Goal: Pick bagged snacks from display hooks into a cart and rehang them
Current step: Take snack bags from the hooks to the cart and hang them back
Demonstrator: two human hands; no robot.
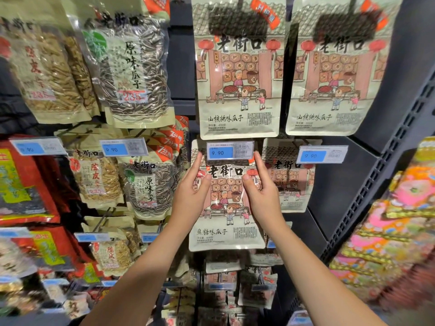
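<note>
seed bag (226,222) between both hands | left hand (190,196) pinches its left edge | right hand (263,196) pinches its right edge

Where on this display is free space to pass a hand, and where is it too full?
Free: the dark panel right of the 9.90 tag, up to the slotted upright; also the dark strip between the upper seed bags and the cream bag. Crowded: the left hooks, and below the bag that left hand and right hand hold.
</note>
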